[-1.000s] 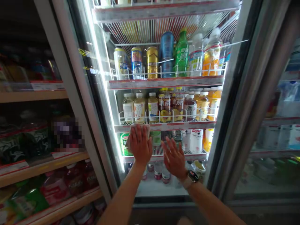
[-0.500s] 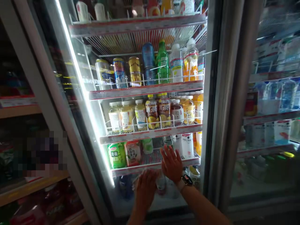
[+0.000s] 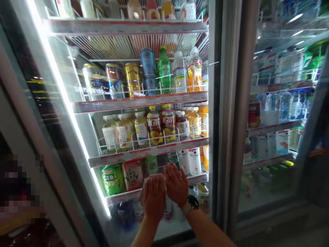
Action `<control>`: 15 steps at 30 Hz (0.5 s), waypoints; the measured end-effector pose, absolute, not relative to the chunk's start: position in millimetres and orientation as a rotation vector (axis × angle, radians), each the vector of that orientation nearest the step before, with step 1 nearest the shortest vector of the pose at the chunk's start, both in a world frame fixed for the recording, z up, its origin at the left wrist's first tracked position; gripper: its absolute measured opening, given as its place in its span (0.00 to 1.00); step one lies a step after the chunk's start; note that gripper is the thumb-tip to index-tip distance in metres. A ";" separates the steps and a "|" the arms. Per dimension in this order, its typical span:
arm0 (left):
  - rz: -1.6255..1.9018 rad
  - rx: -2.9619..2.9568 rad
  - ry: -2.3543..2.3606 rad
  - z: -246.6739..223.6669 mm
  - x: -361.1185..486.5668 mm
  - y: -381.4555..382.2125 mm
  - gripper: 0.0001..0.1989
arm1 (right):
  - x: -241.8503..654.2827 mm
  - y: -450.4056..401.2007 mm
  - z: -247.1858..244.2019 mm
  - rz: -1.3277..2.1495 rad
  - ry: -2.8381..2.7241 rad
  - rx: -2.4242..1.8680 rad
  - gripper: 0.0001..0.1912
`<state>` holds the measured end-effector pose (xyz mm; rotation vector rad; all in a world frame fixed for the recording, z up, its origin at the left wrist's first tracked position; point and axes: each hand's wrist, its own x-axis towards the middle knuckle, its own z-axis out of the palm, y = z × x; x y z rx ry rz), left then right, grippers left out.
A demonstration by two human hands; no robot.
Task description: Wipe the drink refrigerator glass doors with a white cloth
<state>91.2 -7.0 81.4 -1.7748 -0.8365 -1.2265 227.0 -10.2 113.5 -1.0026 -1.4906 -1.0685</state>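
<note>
My left hand (image 3: pixel 153 197) lies flat against the glass door (image 3: pixel 177 229) of a drinks cooler. Under its fingers is a thin, pale, see-through cloth (image 3: pixel 158 176) that sticks out past the fingertips. Just to the right, my right hand (image 3: pixel 177 185) rests palm-down on the glass with fingers stretched, holding nothing. A watch (image 3: pixel 192 201) is on the right wrist. Behind the glass, near the hands, stand a green drink jug (image 3: pixel 112 180), a red drink jug (image 3: pixel 133 175) and white bottles (image 3: pixel 194 161) on the lowest wire shelf.
Higher shelves hold tea bottles (image 3: pixel 155 127), several cans (image 3: pixel 133 80) and a green bottle (image 3: pixel 164 70). A bright light strip (image 3: pixel 61 85) runs down the left side. To the right, a metal frame (image 3: pixel 231 113) separates another cooler with water bottles (image 3: pixel 285 106).
My left hand and the cloth have moved up beside my right hand. The view has shifted, so the cooler sits further left and more of the right cooler shows.
</note>
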 end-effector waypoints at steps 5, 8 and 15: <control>-1.085 -1.918 -0.745 -8.8 58.0 -13.8 0.38 | 228.4 -6.7 109.8 -1.054 -1.522 -1.037 0.28; -1.035 -1.935 -0.719 22.9 52.7 -10.4 0.35 | 228.3 -1.8 106.5 -1.054 -1.529 -1.048 0.28; -1.415 -1.971 -0.826 214.0 75.2 -1.6 0.27 | 250.1 -32.2 127.4 -0.862 -1.764 -1.002 0.30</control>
